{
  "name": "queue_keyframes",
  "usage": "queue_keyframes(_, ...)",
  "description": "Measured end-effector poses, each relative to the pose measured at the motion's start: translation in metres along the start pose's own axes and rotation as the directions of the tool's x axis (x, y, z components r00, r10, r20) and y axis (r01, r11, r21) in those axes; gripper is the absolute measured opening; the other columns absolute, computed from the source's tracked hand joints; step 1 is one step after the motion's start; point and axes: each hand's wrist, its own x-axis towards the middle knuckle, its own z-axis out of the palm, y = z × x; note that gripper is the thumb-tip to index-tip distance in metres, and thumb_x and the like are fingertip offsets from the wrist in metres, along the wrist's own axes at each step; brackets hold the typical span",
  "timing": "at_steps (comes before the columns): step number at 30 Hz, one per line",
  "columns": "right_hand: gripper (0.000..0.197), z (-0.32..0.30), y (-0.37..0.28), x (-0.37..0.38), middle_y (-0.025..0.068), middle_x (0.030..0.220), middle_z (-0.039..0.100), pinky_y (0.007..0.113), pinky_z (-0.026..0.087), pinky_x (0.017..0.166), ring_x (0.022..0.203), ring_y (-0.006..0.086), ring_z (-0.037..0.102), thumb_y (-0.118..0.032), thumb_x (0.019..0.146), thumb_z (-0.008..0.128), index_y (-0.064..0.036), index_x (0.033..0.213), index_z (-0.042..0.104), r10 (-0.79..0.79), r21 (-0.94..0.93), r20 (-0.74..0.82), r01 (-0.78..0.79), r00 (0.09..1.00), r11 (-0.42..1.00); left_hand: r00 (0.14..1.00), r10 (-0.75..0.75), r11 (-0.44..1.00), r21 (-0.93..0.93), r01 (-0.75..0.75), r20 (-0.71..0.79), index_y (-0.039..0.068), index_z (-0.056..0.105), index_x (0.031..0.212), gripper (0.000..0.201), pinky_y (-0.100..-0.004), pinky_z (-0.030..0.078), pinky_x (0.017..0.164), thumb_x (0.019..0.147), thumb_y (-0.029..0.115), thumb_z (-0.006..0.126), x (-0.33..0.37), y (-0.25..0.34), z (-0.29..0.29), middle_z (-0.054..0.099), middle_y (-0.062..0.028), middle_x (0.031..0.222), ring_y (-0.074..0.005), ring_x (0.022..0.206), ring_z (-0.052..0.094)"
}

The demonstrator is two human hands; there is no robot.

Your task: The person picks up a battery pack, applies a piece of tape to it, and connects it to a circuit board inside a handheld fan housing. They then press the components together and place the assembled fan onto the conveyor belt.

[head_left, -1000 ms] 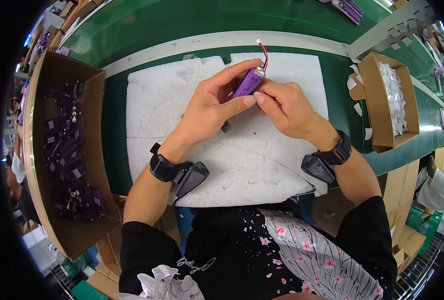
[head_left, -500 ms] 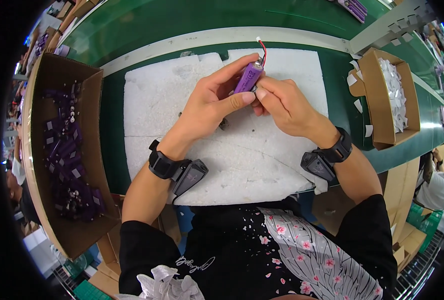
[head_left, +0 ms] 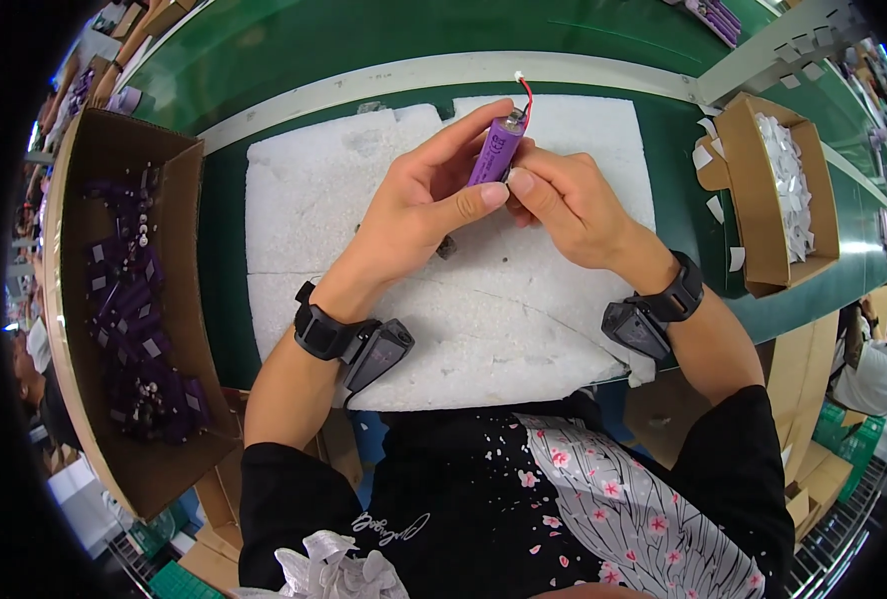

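A purple cylindrical battery cell (head_left: 496, 152) is held tilted above a white foam board (head_left: 313, 215). Out of its far end runs a thin red and dark lead ending in a small white connector (head_left: 520, 77). My left hand (head_left: 415, 195) grips the cell, thumb along the near side and index finger stretched to the top end. My right hand (head_left: 570, 205) is closed against the cell's lower right side, thumb and index finger pinched together. Whatever lies between those right fingertips is hidden or too small to make out.
At left stands a cardboard box (head_left: 189, 299) with many purple cells inside. A smaller cardboard box (head_left: 753, 200) of white pieces is at right, with white labels (head_left: 715, 209) stuck beside it. Behind the foam runs a pale rail (head_left: 403, 78); more purple cells (head_left: 715, 20) lie beyond.
The cell has turned slightly about its length and sits a touch more upright. Both hands stay in nearly the same place, the right fingers shifting a little at the cell's side.
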Motion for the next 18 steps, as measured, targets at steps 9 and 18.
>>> queue_keyframes(9, 0.030, 0.0010, -0.0025, -0.0005, 0.0066, 0.063, 0.054, 0.028, 0.043, 0.053, 0.055, 0.0157, 0.053, -0.024, 0.096, 0.040, -0.0007, 0.082, 0.052, -0.031, -0.025, -0.017, 0.030, 0.999, 0.999, 1.000, -0.003, 1.000, 0.013, 0.003, -0.025, 0.008, 0.039, 0.134, 0.060, -0.0316, 0.041, 0.094, 0.080, 0.009, 0.066, -0.0013, 0.0007, -0.0004, 0.055, -0.0075, 0.117, -0.0164, 0.105, 0.052)
queue_keyframes(18, 0.023, 0.0012, 0.0008, 0.0008, 0.0080, 0.065, 0.056, 0.027, 0.044, 0.053, 0.056, 0.0160, 0.054, -0.019, 0.093, 0.042, -0.0002, 0.086, 0.054, -0.029, -0.046, -0.013, 0.028, 0.999, 0.999, 0.999, 0.006, 0.999, 0.049, -0.003, -0.045, 0.008, 0.042, 0.132, 0.061, -0.0305, 0.043, 0.093, 0.077, 0.005, 0.069, -0.0014, 0.0016, -0.0013, 0.055, -0.0073, 0.117, -0.0160, 0.105, 0.052)
